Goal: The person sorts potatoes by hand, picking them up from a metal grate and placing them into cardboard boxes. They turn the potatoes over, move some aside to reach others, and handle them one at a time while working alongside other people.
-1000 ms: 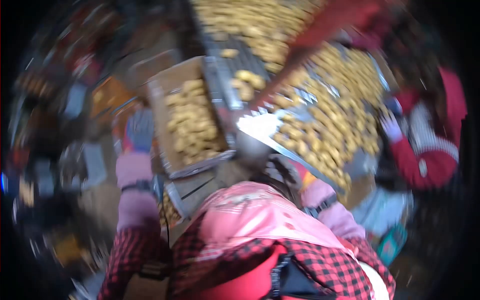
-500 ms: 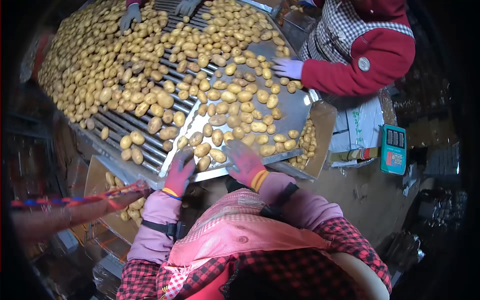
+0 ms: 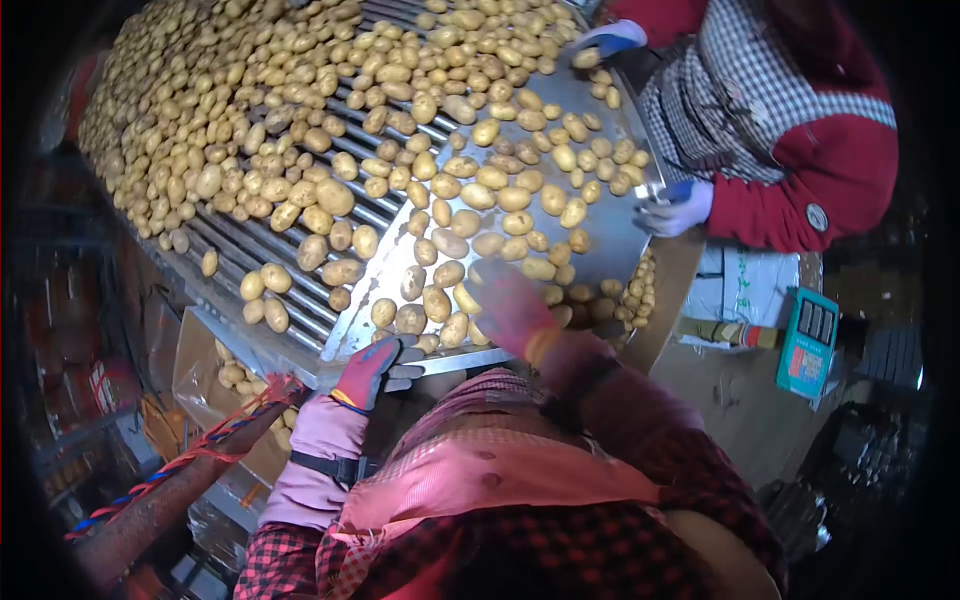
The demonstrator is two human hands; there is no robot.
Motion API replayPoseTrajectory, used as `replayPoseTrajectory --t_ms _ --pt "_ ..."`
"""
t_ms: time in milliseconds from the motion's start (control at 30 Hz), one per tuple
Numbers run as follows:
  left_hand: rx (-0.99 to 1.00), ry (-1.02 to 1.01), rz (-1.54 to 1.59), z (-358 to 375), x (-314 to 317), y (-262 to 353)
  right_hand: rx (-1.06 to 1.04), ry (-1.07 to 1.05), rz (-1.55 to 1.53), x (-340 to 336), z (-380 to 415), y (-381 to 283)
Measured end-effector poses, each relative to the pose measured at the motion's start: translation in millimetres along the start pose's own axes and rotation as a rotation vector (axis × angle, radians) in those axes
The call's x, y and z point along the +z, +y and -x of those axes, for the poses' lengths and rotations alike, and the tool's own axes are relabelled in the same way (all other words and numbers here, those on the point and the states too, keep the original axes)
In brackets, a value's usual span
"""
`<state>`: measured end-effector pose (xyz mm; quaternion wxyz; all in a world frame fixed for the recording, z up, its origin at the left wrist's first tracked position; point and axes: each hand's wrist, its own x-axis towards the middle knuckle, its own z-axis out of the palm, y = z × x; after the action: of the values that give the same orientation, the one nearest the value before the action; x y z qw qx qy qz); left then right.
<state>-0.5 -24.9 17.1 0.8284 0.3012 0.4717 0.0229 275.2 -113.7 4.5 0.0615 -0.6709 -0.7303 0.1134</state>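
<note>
Yellow potatoes [image 3: 450, 247] lie spread over a sloping metal tray [image 3: 606, 228]. My left hand [image 3: 372, 372], in a pink and grey glove, is at the tray's front edge; its fingers are stretched out and hold nothing. Over the potatoes at the tray's front right reaches my right hand [image 3: 508, 305], gloved alike. It is blurred, and how its fingers are bent cannot be made out. Several potatoes lie around its fingertips and to its left.
Metal rollers [image 3: 270, 258] bear a large heap of potatoes [image 3: 200, 110]. Across the tray a co-worker's gloved hand [image 3: 610, 40] holds a potato; their other hand [image 3: 676, 208] is at the tray's edge. Cardboard boxes [image 3: 665, 290], a teal scale [image 3: 808, 340] and a rope-wrapped pole [image 3: 190, 470] are nearby.
My right hand has moved right and up over the potatoes. My left hand has shifted slightly, fingers now pointing right. The co-worker's hands have moved, one now with a potato. The view has shifted.
</note>
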Motion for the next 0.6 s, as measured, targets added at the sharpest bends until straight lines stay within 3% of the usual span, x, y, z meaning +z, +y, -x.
replayPoseTrajectory --t_ms 67,167,233,300,467,500,600 --pt "0.012 -0.012 0.037 1 -8 -5 -0.047 -0.243 0.034 -35 11 -6" --pt "0.03 0.008 0.079 2 -7 -8 0.232 -0.304 -0.234 -45 2 11" --pt "0.019 0.05 0.079 3 -3 -4 -0.074 0.469 -0.196 -10 -1 53" --pt "0.034 0.025 0.128 -3 -10 -11 0.174 0.292 -0.148 -4 -42 76" --pt "0.053 0.043 0.179 -5 -11 -20 0.215 0.181 -0.112 -15 -193 133" --pt "0.094 0.077 0.134 -14 -21 -35 0.247 0.249 -0.039 -21 -213 124" --pt "0.043 0.043 0.204 0 -8 -12 0.364 -0.322 0.243 -36 -258 103"
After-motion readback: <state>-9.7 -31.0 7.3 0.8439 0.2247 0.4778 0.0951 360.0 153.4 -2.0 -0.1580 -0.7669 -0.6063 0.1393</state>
